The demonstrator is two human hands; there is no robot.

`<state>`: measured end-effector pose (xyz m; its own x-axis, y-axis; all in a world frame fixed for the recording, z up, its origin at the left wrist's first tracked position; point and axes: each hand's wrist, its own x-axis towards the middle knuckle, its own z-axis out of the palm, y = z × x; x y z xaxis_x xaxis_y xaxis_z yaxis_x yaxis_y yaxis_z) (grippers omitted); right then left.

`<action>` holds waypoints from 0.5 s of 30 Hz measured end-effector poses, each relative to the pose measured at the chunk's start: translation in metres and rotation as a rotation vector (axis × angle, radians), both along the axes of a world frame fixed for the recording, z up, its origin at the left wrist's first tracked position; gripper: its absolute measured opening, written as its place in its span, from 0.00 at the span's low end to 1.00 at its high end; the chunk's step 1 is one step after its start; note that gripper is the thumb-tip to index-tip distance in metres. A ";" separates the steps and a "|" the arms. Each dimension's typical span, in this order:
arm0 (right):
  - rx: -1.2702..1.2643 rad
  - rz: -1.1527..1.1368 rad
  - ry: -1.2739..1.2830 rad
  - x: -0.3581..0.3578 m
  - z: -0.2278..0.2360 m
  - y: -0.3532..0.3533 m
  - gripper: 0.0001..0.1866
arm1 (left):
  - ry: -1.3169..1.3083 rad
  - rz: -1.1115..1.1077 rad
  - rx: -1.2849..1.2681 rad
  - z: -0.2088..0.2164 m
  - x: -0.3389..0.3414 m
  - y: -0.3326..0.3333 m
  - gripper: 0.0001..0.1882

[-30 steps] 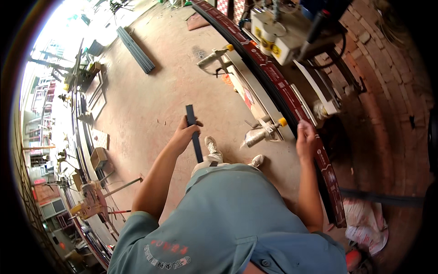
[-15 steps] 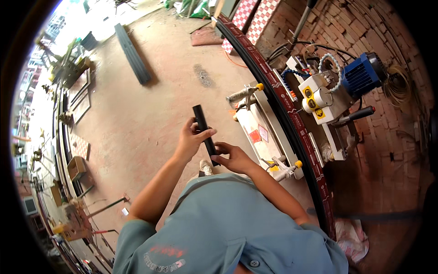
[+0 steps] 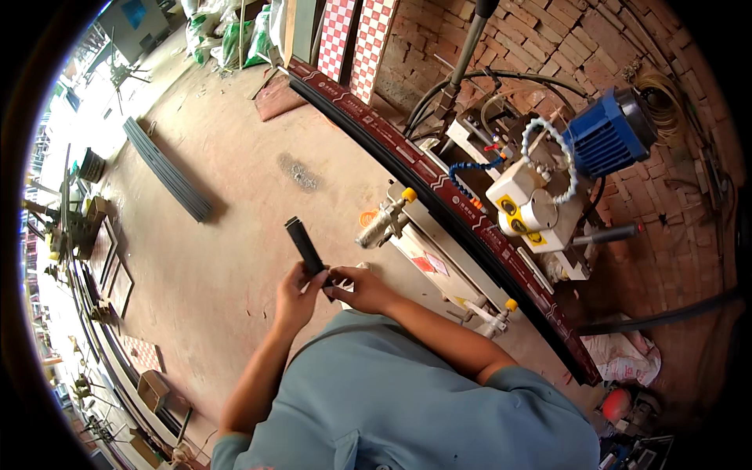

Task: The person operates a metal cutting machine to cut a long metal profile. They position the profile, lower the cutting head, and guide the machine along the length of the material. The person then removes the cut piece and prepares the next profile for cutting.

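Note:
A short length of black channelled profile (image 3: 305,244) is held in front of my body, its far end tilted up and to the left. My left hand (image 3: 297,291) grips it from the left, near its lower part, with the thumb across it. The fingers of my right hand (image 3: 360,288) pinch its near end, close beside the left thumb. Fingers cover that near end. To the right, a long black profile with a dark red face (image 3: 439,176) lies across a machine bed with clamps (image 3: 384,222).
A white machine head with a blue motor (image 3: 611,133) stands at the right by a brick wall (image 3: 576,47). Grey profile strips (image 3: 166,168) lie bundled on the floor at the left. A small open box (image 3: 153,391) is at the lower left, a white sack (image 3: 627,356) at the lower right.
The view has turned right. Both hands have come nearer my body with the black profile, and my left hand has slid down it toward my right hand.

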<state>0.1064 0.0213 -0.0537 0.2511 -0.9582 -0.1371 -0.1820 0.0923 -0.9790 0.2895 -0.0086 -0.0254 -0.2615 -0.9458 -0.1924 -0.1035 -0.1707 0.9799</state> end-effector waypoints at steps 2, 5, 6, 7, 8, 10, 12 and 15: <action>-0.133 -0.081 0.206 -0.014 -0.029 -0.028 0.27 | -0.182 -0.033 -0.039 0.007 0.007 -0.036 0.10; -0.275 -0.293 0.411 -0.044 -0.054 -0.071 0.22 | -0.297 -0.005 -0.088 0.019 0.026 -0.077 0.12; -0.317 -0.389 0.467 -0.061 -0.070 -0.084 0.20 | -0.338 -0.017 -0.121 0.025 0.026 -0.094 0.12; -0.362 -0.477 0.528 -0.080 -0.079 -0.096 0.18 | -0.372 -0.022 -0.153 0.028 0.025 -0.110 0.13; -0.380 -0.540 0.547 -0.099 -0.078 -0.106 0.17 | -0.413 -0.042 -0.214 0.027 0.026 -0.125 0.13; -0.427 -0.649 0.628 -0.141 -0.082 -0.125 0.16 | -0.453 -0.096 -0.258 0.026 0.021 -0.157 0.12; -0.447 -0.693 0.734 -0.182 -0.084 -0.139 0.20 | -0.486 -0.150 -0.237 0.022 0.014 -0.190 0.12; -0.293 -0.754 0.717 -0.216 -0.088 -0.146 0.29 | -0.488 -0.263 -0.234 0.018 -0.004 -0.245 0.13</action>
